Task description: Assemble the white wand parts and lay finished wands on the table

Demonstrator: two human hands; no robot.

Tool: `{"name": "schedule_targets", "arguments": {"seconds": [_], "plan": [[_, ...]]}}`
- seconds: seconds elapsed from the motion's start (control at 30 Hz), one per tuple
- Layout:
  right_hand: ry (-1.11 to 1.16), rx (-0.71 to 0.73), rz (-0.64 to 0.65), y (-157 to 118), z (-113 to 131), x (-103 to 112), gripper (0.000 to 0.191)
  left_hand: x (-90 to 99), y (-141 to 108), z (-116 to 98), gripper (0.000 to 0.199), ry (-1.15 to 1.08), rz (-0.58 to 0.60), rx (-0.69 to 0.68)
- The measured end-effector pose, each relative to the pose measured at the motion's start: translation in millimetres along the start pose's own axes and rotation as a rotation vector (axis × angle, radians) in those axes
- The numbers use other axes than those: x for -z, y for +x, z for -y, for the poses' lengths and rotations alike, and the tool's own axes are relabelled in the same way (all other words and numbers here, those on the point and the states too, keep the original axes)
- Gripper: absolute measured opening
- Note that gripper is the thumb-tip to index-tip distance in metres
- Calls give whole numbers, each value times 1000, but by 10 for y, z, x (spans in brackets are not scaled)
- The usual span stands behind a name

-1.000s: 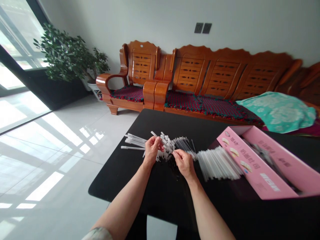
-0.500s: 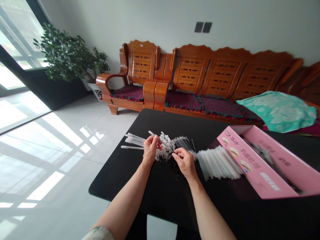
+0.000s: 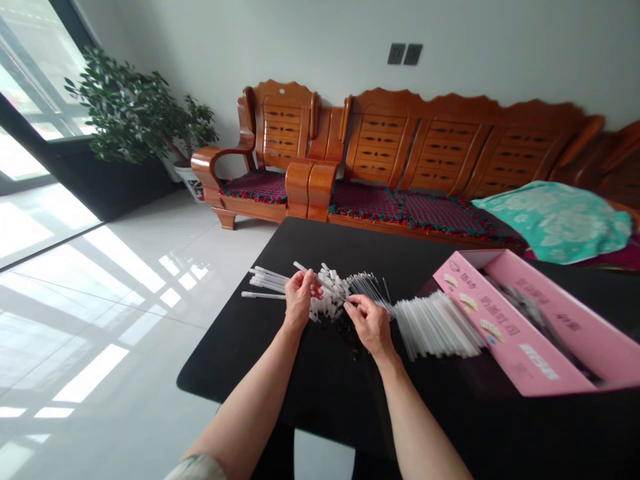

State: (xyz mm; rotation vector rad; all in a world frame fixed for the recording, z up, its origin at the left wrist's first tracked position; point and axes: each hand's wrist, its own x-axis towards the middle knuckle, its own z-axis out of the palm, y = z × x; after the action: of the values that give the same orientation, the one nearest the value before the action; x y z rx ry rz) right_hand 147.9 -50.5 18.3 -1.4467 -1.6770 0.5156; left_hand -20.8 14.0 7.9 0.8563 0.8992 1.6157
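Note:
My left hand [image 3: 301,293] is closed in a pinch around a thin white tube [image 3: 299,266], whose far end sticks out past the fingers. The tube slants down toward my right hand [image 3: 369,320], which is pinched at its near end; the fingertips hide any small part there. Under and between both hands lies a pile of short white pieces [image 3: 329,308]. Several white capped tubes [image 3: 270,280] lie left of my left hand. Thin dark rods [image 3: 367,285] lie just beyond my right hand, and a row of translucent tubes [image 3: 437,327] lies right of it.
A pink open box [image 3: 520,333] with dark items inside stands on the right of the black table [image 3: 240,373]. Small black pieces [image 3: 356,347] lie near my right wrist. Behind the table are a wooden sofa [image 3: 385,147] and a potted plant [image 3: 135,113].
The white tube in my left hand now reaches across to my right fingertips, and its far end has shifted slightly left. Both hands stay nearly in place.

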Motion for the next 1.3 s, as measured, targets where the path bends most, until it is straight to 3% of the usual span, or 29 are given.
{"name": "schedule_targets", "arguments": {"seconds": [0.13, 0.33, 0.4, 0.5, 0.67, 0.83, 0.9, 0.97, 1.03, 1.1, 1.17, 1.3], "plan": [[57, 33, 4, 2, -8, 6, 29, 6, 9, -2, 38, 20, 40, 5], [9, -47, -127, 17, -160, 168, 26, 178, 180, -38, 39, -98, -307, -82], [-88, -116, -241, 28, -243, 231, 27, 200, 193, -48, 39, -107, -337, -83], [-302, -192, -386, 41, -342, 293, 27, 162, 147, -60, 39, -80, -211, -66], [-522, -215, -386, 33, -361, 334, 20, 76, 61, -60, 39, -42, 32, -13], [-588, -313, -329, 32, -295, 364, 16, 70, 50, -52, 40, -49, 97, 35], [-515, -282, -316, 16, -218, 331, 19, 68, 52, -57, 39, -60, 93, 39], [-331, -161, -203, -27, -86, 252, 23, 66, 55, -63, 39, -68, 77, 36], [-92, -28, 133, -97, 87, 148, 24, 68, 57, -68, 38, -69, 59, 30], [71, 3, 436, -173, 260, 56, 19, 76, 59, -71, 37, -66, 44, 24], [145, 10, 641, -236, 393, 2, 15, 86, 61, -72, 37, -64, 37, 23], [35, 88, 804, -294, 506, -3, 9, 98, 68, -65, 38, -61, 32, 28]]}}
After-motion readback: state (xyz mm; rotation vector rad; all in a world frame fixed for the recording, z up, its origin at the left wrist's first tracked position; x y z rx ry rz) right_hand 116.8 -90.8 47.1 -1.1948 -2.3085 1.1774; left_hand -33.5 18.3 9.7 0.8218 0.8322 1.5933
